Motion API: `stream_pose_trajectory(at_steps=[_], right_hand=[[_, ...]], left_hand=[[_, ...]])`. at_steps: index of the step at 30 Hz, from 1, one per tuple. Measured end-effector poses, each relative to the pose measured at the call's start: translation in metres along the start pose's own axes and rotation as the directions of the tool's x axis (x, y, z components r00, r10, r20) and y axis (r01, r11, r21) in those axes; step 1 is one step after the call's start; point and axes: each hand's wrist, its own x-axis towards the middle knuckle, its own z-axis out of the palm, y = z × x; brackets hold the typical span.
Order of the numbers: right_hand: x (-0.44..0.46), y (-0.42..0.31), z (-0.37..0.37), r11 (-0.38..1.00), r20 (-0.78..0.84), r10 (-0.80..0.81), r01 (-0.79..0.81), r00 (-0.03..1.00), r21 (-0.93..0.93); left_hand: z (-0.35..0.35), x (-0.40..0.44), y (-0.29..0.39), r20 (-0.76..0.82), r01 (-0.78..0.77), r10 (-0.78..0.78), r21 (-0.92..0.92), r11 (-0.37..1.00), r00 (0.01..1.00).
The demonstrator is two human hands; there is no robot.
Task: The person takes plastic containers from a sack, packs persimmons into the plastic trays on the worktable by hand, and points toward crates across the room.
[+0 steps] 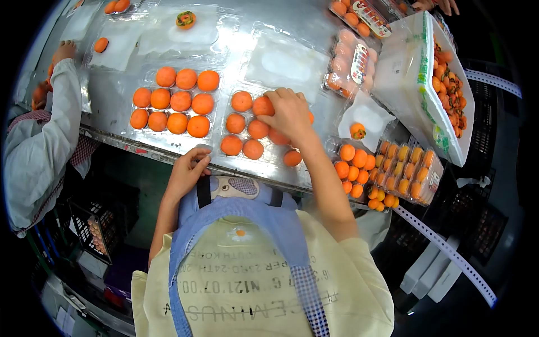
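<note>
Orange persimmons stand in rows in two clear plastic trays on the metal table. My right hand (287, 114) reaches over the right tray (275, 159), its fingers bent around a persimmon (263, 105) in the back row; the palm side is hidden. Beside the left tray (216, 95), at the table's front edge, my left hand (192, 165) rests with its fingers curled close together near the tray corner. Whatever lies under those fingers is too small to make out.
A white foam box (404, 73) full of persimmons stands at the right, beside closed clear packs (351, 62). More packed fruit (407, 171) sits at the front right. A co-worker's sleeve (48, 146) and hand (64, 51) are at the left.
</note>
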Motion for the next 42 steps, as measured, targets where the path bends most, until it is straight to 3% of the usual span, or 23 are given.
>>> stream_pose_trajectory(at_steps=[3, 6, 9, 12, 15, 18, 21, 24, 27, 30, 33, 37, 40, 42], right_hand=[[0.0, 0.0, -0.003, 0.998, -0.014, 0.037, -0.037, 0.999, 0.048], [-0.006, 0.006, -0.012, 0.882, 0.088, 0.271, -0.284, 0.958, 0.376], [-0.014, 0.009, -0.011, 0.89, 0.057, 0.297, -0.298, 0.953, 0.346], [-0.011, -0.001, -0.01, 0.956, -0.042, 0.205, -0.191, 0.978, 0.223], [-0.007, -0.007, -0.011, 0.99, 0.001, 0.109, -0.108, 0.994, 0.086], [-0.004, -0.013, -0.006, 0.987, -0.039, 0.134, -0.13, 0.99, 0.098], [-0.004, -0.008, -0.004, 0.954, -0.01, 0.171, -0.163, 0.985, 0.252], [-0.009, -0.012, -0.014, 0.887, 0.012, 0.296, -0.28, 0.955, 0.368], [-0.013, -0.016, -0.019, 0.767, -0.011, 0.329, -0.26, 0.944, 0.586], [-0.019, -0.036, -0.044, 0.823, -0.187, 0.087, 0.035, 0.978, 0.567], [-0.029, -0.058, -0.059, 0.873, -0.34, -0.192, 0.318, 0.921, 0.37], [-0.036, -0.07, -0.057, 0.843, -0.413, -0.218, 0.384, 0.884, 0.377], [-0.043, -0.078, -0.061, 0.663, -0.258, 0.098, 0.13, 0.961, 0.737], [-0.046, -0.074, -0.048, 0.462, -0.094, 0.132, 0.023, 0.987, 0.886]], left_hand=[[-0.003, -0.002, 0.003, 0.003, -0.009, 0.009, 0.011, 1.0, 1.0], [-0.005, -0.009, 0.018, 0.0, -0.026, 0.026, 0.011, 1.0, 1.0], [0.002, -0.012, 0.035, 0.022, -0.041, 0.042, -0.054, 0.998, 0.999], [0.006, -0.008, 0.039, 0.059, -0.092, 0.093, -0.02, 0.996, 0.994], [0.01, -0.004, 0.03, 0.05, -0.128, 0.127, 0.012, 0.992, 0.991], [0.012, -0.006, 0.026, 0.046, -0.137, 0.136, 0.016, 0.99, 0.99], [0.012, -0.007, 0.027, 0.063, -0.133, 0.133, 0.003, 0.991, 0.989], [0.015, -0.006, 0.034, 0.139, -0.097, 0.117, -0.14, 0.985, 0.983], [0.024, -0.001, 0.054, 0.214, -0.058, 0.114, -0.254, 0.966, 0.97], [0.04, 0.009, 0.07, 0.18, -0.072, 0.154, -0.393, 0.917, 0.972], [0.045, 0.012, 0.087, 0.235, -0.107, 0.302, -0.6, 0.793, 0.924], [0.042, 0.011, 0.088, 0.241, -0.095, 0.314, -0.635, 0.766, 0.918], [0.04, 0.008, 0.081, 0.126, -0.215, 0.387, -0.658, 0.721, 0.913], [0.036, 0.007, 0.081, 0.139, -0.208, 0.41, -0.691, 0.692, 0.901]])
